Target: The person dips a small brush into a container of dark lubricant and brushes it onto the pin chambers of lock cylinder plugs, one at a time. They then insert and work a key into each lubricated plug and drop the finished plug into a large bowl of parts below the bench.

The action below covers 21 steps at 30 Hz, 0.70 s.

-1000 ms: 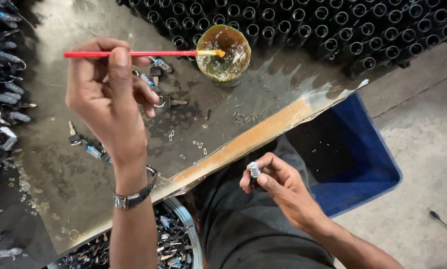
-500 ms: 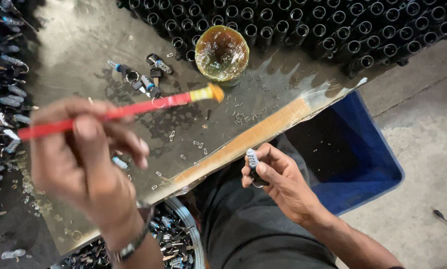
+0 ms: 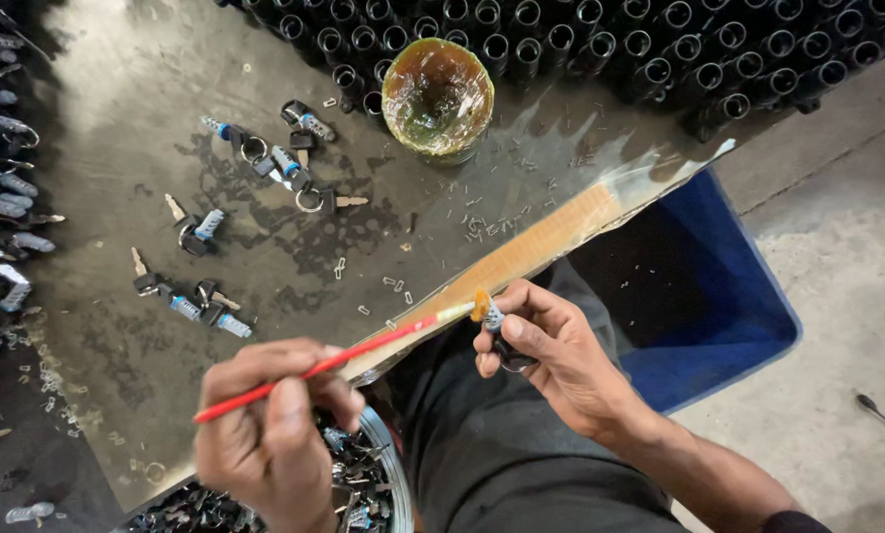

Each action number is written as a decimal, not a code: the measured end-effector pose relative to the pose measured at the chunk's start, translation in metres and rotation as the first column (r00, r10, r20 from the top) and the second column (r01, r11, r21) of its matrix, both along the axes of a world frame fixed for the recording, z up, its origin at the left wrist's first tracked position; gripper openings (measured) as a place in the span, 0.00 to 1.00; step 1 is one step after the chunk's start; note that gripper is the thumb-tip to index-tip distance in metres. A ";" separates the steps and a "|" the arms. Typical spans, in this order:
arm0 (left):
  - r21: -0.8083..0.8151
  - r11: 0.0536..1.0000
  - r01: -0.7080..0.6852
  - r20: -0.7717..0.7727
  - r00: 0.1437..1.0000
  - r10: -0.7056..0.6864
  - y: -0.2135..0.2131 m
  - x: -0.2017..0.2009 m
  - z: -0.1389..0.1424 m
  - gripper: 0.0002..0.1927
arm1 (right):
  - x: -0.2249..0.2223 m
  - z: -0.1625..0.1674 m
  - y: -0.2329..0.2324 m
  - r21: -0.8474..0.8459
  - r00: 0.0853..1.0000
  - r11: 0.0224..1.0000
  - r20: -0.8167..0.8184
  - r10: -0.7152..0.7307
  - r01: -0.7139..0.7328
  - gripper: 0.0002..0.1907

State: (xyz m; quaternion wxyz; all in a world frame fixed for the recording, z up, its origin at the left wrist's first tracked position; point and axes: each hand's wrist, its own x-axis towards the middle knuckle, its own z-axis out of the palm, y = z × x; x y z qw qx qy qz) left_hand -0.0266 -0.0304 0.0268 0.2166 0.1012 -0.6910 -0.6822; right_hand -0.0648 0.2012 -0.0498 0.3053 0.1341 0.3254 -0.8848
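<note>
The left hand (image 3: 269,449) is closed around a thin red-handled paintbrush (image 3: 334,363), thumb pressed over the shaft and fingers curled beneath, so the brush runs up and to the right across the table edge. Its yellowish bristle tip touches the top of a small metal lock cylinder (image 3: 494,318) that the right hand (image 3: 551,360) pinches tightly between thumb and bent fingers (most of the part is hidden inside the grip). This meeting point lies just off the worn metal table (image 3: 126,138), above the person's dark lap. On the table stands a round, amber-stained glue bowl (image 3: 437,99), well apart from both hands, with loose keys and small cylinders (image 3: 265,163) scattered to its left. A blue plastic bin (image 3: 709,306) sits beside the right hand.
</note>
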 end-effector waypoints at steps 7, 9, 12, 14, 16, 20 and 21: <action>0.014 1.000 0.018 -0.028 0.999 -0.017 -0.002 0.002 -0.004 0.05 | 0.001 0.002 -0.001 0.007 1.000 1.000 0.012 0.028 -0.028 0.10; -0.011 1.000 0.008 -0.011 1.000 -0.008 -0.003 0.004 -0.004 0.05 | 0.000 0.002 -0.001 0.012 0.999 0.999 0.013 0.041 -0.041 0.10; 0.018 1.000 -0.012 -0.048 0.999 0.012 -0.003 0.005 -0.004 0.05 | 0.000 0.002 -0.002 0.005 0.999 0.999 0.029 0.045 -0.045 0.10; -0.036 0.999 -0.010 -0.041 0.999 0.009 0.000 0.003 -0.002 0.05 | 0.000 0.002 -0.002 -0.006 0.998 0.999 0.032 0.044 -0.044 0.11; -0.139 0.988 -0.063 0.012 0.998 0.065 0.004 0.000 0.001 0.04 | -0.001 0.000 -0.001 -0.012 0.998 0.999 0.023 0.053 -0.053 0.11; 0.025 0.992 -0.128 -0.092 0.987 0.129 0.001 -0.013 0.013 0.05 | 0.000 -0.003 0.000 -0.002 0.998 0.998 0.014 0.059 -0.059 0.12; 0.060 0.991 -0.123 -0.115 0.985 0.129 0.001 -0.018 0.016 0.05 | 0.000 -0.004 0.000 0.025 0.999 0.998 0.012 0.053 -0.053 0.12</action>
